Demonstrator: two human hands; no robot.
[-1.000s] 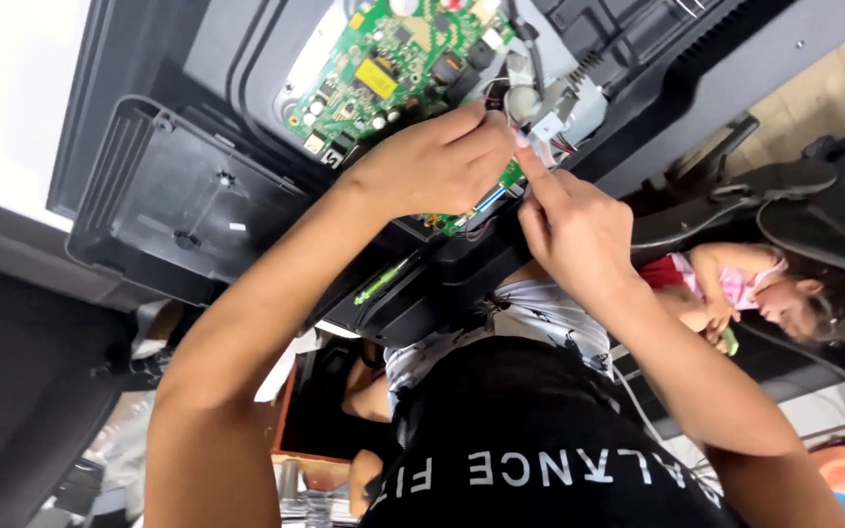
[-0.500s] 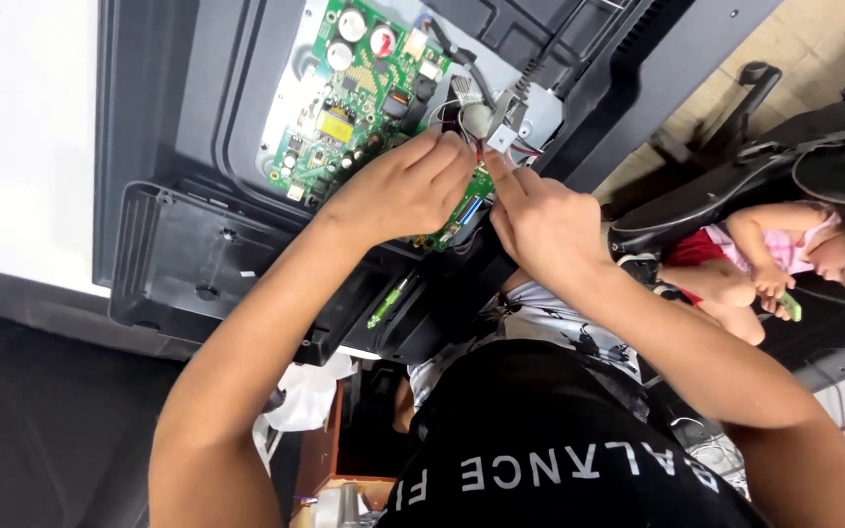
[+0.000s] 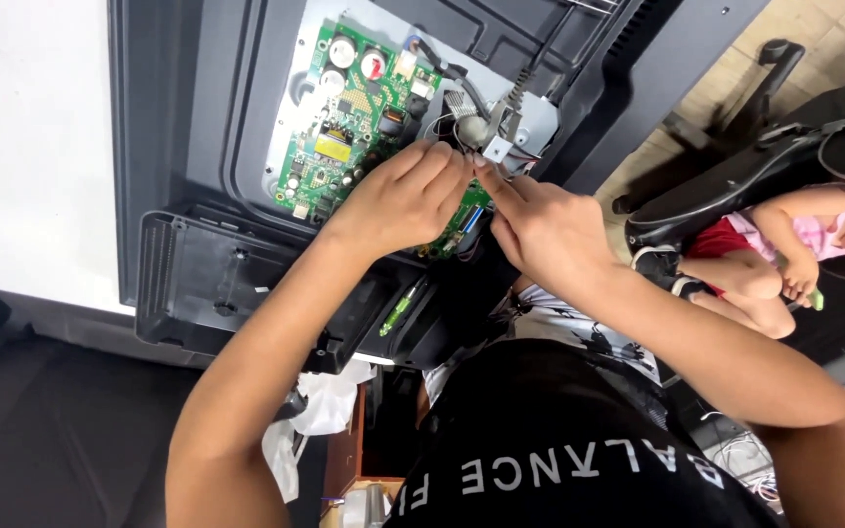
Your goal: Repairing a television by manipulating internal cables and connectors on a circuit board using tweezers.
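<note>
- The dark back shell (image 3: 198,127) of the flat screen set is already opened up: my green circuit board (image 3: 354,108) lies bare, running from about 11 o'clock toward the middle of my view, on its pale metal plate (image 3: 297,98).
- A loose black cover panel (image 3: 217,284) sits at 8 o'clock of the board, off the set, so I judge the cover removal done.
- My left hand (image 3: 398,200) lies over the lower edge of the board, fingers curled and nearly closed; I cannot tell whether they pinch anything.
- My right hand (image 3: 550,230) is just beside it at 3 o'clock, fingertips drawn together at the small white connector (image 3: 497,149); whether I actually grip it is hidden.
- The wire bundle (image 3: 466,122) at 12 o'clock of my fingers looks attached to the board, so I judge the cable work here unfinished.
- The board itself seems seated in place, not lifted.
- A green-handled tool (image 3: 398,308) lies at 6 o'clock of my left hand, untouched.
- A dark office chair (image 3: 735,186) stands at 3 o'clock, well apart.
</note>
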